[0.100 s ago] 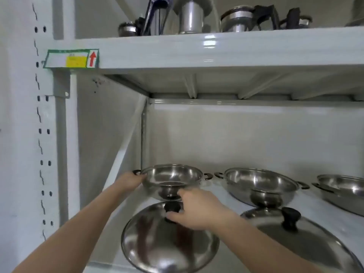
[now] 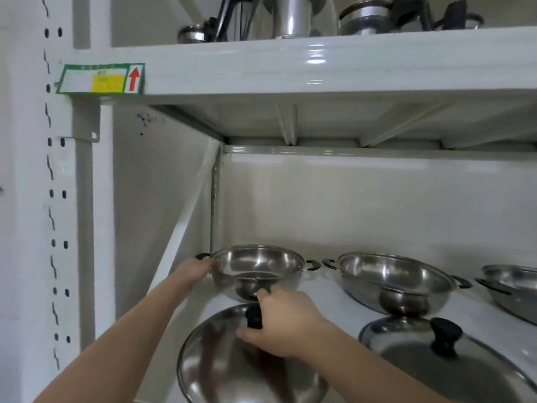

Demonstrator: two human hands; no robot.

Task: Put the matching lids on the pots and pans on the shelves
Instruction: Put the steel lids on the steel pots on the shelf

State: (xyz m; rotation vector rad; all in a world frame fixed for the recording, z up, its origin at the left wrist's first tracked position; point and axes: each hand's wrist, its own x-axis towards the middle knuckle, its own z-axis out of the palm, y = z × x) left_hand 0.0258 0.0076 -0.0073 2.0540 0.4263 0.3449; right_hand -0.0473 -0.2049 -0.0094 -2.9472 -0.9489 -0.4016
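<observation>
While the person's left hand (image 2: 193, 271) curls against the left side of a shiny round stainless-steel pot with black side handles (image 2: 257, 270), its fingers closed on the rim just beside the left handle, the right hand (image 2: 283, 324) is clamped around the black knob (image 2: 254, 315) of a round, domed stainless-steel lid (image 2: 220, 370). That lid sits in front of the pot at the near edge of the white metal shelf (image 2: 325, 298), tilted toward the camera, and its far rim lies close to the pot's base; whether the two touch cannot be told. To the right of the held pot stands a second wide steel pot with black handles (image 2: 392, 280), uncovered, and beyond it a third steel pot (image 2: 511, 286) is cut off by the frame edge. In front of the second pot lies another steel lid with a black knob (image 2: 421, 362), also off its pot. The upper white shelf (image 2: 290, 71) carries more metal cookware and dark-handled utensils, blurred and partly cropped, and a green-bordered label with a yellow patch and a red arrow (image 2: 101, 79) is stuck to its front edge at the left.
</observation>
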